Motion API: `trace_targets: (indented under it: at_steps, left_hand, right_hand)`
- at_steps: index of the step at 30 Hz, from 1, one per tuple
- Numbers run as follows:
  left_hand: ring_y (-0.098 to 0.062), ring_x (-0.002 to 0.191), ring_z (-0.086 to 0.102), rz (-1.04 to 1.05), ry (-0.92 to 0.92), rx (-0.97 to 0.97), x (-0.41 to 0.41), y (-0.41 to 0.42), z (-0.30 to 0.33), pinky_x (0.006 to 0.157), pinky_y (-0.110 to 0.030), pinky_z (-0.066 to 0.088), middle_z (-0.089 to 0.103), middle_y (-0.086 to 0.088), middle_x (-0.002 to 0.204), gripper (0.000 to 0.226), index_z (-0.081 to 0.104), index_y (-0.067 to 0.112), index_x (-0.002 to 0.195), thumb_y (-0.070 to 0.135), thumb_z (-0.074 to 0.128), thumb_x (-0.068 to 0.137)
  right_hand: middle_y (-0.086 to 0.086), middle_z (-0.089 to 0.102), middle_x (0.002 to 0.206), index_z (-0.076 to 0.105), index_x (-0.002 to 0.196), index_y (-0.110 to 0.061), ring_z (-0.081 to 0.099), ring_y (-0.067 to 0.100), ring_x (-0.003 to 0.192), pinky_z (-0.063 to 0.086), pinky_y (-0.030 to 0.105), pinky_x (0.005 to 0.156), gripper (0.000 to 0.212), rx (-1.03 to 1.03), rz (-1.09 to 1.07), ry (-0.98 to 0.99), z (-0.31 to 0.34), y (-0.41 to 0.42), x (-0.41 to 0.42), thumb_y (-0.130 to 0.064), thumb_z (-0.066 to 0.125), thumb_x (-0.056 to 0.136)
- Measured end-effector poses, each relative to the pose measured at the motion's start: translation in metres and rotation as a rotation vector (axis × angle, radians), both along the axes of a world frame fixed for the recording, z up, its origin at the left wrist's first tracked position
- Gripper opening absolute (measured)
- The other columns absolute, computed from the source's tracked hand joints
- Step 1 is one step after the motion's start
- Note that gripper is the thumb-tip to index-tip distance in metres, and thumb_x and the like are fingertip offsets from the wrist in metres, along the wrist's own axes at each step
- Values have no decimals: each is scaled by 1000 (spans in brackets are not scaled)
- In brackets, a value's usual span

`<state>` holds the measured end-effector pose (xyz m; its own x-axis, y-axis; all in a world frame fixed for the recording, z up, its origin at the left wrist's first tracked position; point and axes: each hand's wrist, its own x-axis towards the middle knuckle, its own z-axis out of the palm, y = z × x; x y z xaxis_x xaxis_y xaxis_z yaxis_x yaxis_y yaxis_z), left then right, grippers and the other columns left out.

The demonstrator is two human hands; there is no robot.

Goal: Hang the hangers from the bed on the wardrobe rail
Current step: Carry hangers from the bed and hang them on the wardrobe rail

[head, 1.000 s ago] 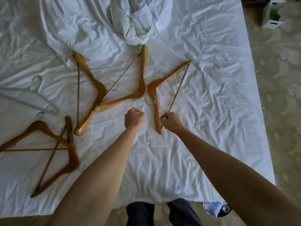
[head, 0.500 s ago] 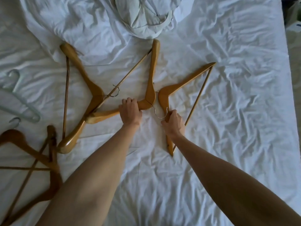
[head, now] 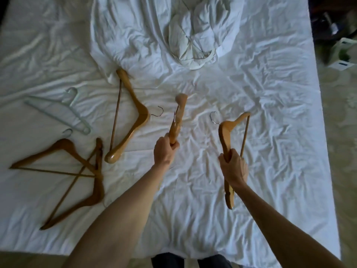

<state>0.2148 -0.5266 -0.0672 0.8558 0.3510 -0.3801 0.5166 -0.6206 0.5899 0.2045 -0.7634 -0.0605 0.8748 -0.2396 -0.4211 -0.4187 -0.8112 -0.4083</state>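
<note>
the left hand [head: 164, 151] is closed in a fist around one end of a light brown wooden hanger [head: 176, 120], which stands lifted off the white crumpled bed sheet [head: 270, 151] and is seen nearly edge-on, its metal hook a blur just above the fist. the right hand [head: 233, 167] is wrapped tight around the shoulder of a second pale wooden hanger with a crossbar [head: 225, 136]; one arm of it sticks out below the grip, the other rises above with the silver hook pointing away toward the left hand.

likely trouble, as i judge it: both holds are on an arm rather than at the hook, so each hanger can swing or twist in the fist when carried, and the free hooks could snag the sheet or each other if the hands come together. the lower end of the right hanger hangs close to the bed and could drag.

left of the left grip, well apart, lies a large tan wooden hanger [head: 133, 120] flat on the sheet; farther left, two dark brown wooden hangers [head: 77, 180] lie crossed, and beyond them a thin pale blue-white hanger [head: 58, 111]. four or so remain on the bed. beyond both grips sits a bunched white duvet [head: 193, 35].

between and to the right of the hands the sheet is bare, and the bed edge runs well right of the right grip, with carpet past it. the wardrobe rail is not in view.
</note>
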Motion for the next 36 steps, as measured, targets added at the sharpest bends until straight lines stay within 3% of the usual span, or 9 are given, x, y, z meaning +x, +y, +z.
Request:
trace_targets:
  at_steps: [4,6,9,15,18,24,29,32,36]
  left_hand:
    - [-20,72,65,164,88,-17,-55,-12,63,72,-31,53,69,1,79,28,66,14,91,42,65,91]
    - [-19,65,66,279,105,-71,-89,-18,90,69,-33,58,67,4,69,30,62,17,77,46,63,87]
    - [-15,54,64,476,78,-233,-143,-25,129,56,-32,53,62,3,59,26,58,18,68,34,67,87]
    - [-5,41,58,874,-65,-321,-268,-16,196,46,-21,50,62,-4,55,27,63,6,70,22,68,91]
    - [-6,40,56,1022,-160,-327,-327,-10,221,46,-20,47,58,-2,51,32,61,7,67,23,67,93]
    - [-18,49,63,1375,-272,-315,-458,5,253,54,-33,58,62,-6,55,31,63,10,66,26,71,91]
    - [-13,48,62,1607,-362,-326,-563,13,258,54,-32,57,61,0,58,30,61,14,68,27,70,93]
    - [-13,49,61,1729,-359,-305,-620,31,257,54,-32,57,59,-1,59,28,59,12,70,26,71,91]
    - [-15,51,64,1828,-415,-312,-685,68,261,50,-29,56,64,-6,62,26,63,7,75,28,72,89]
  right_hand:
    - [4,53,54,43,68,-22,54,21,48,41,34,47,36,117,48,-52,64,1,-48,-41,62,93]
    - [5,55,55,46,69,-19,55,20,48,44,36,47,38,189,76,-74,92,9,-71,-43,64,92]
    - [0,53,54,50,69,-17,54,17,49,47,38,52,41,316,128,-97,126,26,-102,-49,65,91]
    - [11,64,69,64,77,-15,63,22,63,57,36,65,40,612,472,-1,187,73,-173,-52,63,91]
    - [12,60,65,63,73,-14,60,22,57,54,36,60,37,681,670,71,213,102,-212,-45,65,93]
    - [11,62,63,63,72,-11,60,25,60,49,29,58,32,735,1066,234,247,171,-311,-34,66,94]
    - [12,64,66,64,74,-10,60,27,60,47,23,56,32,726,1304,363,260,230,-405,-34,66,94]
    - [17,59,64,62,72,-7,49,15,50,42,16,49,34,748,1410,420,268,267,-462,-33,68,94]
    - [-1,47,54,55,64,-17,42,8,48,37,20,50,36,705,1534,431,273,320,-529,-35,68,92]
